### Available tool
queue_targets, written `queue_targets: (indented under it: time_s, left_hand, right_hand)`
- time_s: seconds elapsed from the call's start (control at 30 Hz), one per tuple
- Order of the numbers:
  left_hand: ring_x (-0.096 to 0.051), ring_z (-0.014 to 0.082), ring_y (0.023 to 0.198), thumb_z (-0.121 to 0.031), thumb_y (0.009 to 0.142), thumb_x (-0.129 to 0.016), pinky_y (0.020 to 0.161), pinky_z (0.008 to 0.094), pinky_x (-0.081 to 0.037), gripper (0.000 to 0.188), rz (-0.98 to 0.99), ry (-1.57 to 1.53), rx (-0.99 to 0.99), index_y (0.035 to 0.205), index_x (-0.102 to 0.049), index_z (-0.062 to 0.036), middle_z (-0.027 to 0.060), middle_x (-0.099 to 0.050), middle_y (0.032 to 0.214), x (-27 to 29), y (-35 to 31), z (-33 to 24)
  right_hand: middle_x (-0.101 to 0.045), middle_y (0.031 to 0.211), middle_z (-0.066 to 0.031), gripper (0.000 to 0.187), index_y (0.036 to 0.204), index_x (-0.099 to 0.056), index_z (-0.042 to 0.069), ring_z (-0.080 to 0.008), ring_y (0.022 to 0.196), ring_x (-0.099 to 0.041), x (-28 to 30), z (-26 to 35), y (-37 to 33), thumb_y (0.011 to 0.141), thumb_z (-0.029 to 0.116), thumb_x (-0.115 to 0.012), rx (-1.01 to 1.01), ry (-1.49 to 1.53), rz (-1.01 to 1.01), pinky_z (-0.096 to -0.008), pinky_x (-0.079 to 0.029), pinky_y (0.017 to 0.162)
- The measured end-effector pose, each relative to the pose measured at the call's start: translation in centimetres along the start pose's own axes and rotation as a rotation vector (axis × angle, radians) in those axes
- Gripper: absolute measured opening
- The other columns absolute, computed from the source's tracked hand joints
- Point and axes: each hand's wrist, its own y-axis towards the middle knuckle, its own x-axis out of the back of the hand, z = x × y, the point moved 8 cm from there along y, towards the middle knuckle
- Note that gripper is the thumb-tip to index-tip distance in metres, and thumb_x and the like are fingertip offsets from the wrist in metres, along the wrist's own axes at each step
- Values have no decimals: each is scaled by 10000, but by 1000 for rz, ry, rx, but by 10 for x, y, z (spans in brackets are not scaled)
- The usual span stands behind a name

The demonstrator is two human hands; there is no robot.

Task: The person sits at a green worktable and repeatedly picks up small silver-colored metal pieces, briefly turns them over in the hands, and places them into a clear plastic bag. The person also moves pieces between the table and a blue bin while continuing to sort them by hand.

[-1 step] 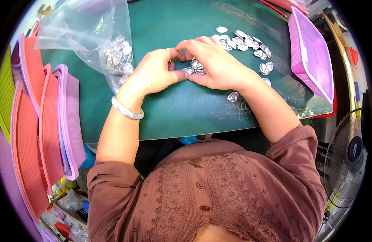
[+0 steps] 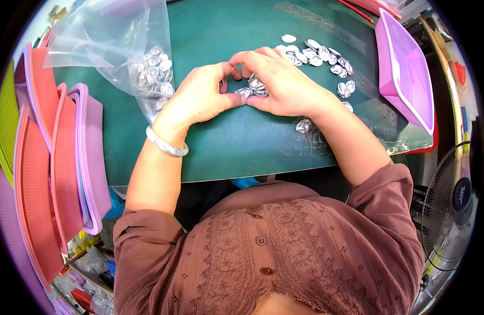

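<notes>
Both my hands meet over the green table mat (image 2: 226, 144), fingers curled and tips close together. Between them is a small cluster of crinkled silver pieces (image 2: 256, 84), rounded and shiny. My right hand (image 2: 281, 84) is closed around most of the cluster, its palm partly hiding it. My left hand (image 2: 202, 92), below a pale bangle (image 2: 166, 143) on the wrist, curls in from the other side, its thumb against the edge of one piece. More loose silver pieces (image 2: 323, 53) lie beyond and right of my right hand, and a single one (image 2: 303, 125) lies near my right forearm.
A clear plastic bag (image 2: 108, 39) with several silver pieces in it lies at the far left. Pink and purple baskets (image 2: 90, 152) stand stacked along the left edge. One purple basket (image 2: 407, 73) stands at the right, with a fan (image 2: 452, 210) below it.
</notes>
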Motion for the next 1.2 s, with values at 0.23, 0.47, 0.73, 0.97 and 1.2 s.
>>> queue_targets:
  time_s: [0.23, 0.47, 0.73, 0.97, 1.2]
  left_hand:
    - [-391, 106, 547, -45, 672, -671, 517, 268, -361, 133, 25, 24, -33, 769, -594, 3, 4, -425, 580, -7, 0, -3]
    - [-450, 122, 544, -46, 687, -637, 516, 278, -383, 80, 13, 29, -66, 720, -585, 4, 40, -494, 568, -9, 2, 3]
    - [-470, 142, 547, -56, 703, -606, 534, 295, -400, 98, -54, 121, -62, 755, -589, 25, 77, -514, 589, -2, 0, -2]
    - [-471, 125, 569, -53, 712, -587, 541, 289, -400, 105, -42, 85, -57, 783, -584, 25, 73, -521, 610, -5, 3, 4]
    - [-473, 122, 589, -52, 713, -589, 563, 274, -407, 124, -45, 45, -77, 810, -578, 25, 63, -531, 633, -5, 4, 4]
  right_hand:
    - [-540, 916, -70, 617, 1213, -426, 82, -271, 979, -470, -3, -2, 0, 637, 55, -643, -1, 26, -3, -397, -328, 890]
    - [-542, 911, -69, 643, 1242, -420, 90, -262, 954, -474, -5, -1, -1, 634, 35, -624, 19, 42, 13, -380, -333, 881]
    - [-577, 900, -68, 604, 1224, -440, 98, -252, 944, -499, -3, -9, 0, 644, 22, -591, -34, 32, 45, -379, -347, 865]
    - [-552, 844, -54, 640, 1265, -417, 103, -237, 908, -489, -2, -1, 1, 661, 40, -620, 0, 16, 18, -372, -340, 853]
    - [-540, 808, -45, 652, 1275, -410, 103, -229, 870, -495, -4, -3, 1, 662, 10, -612, -36, 37, 3, -366, -343, 848]
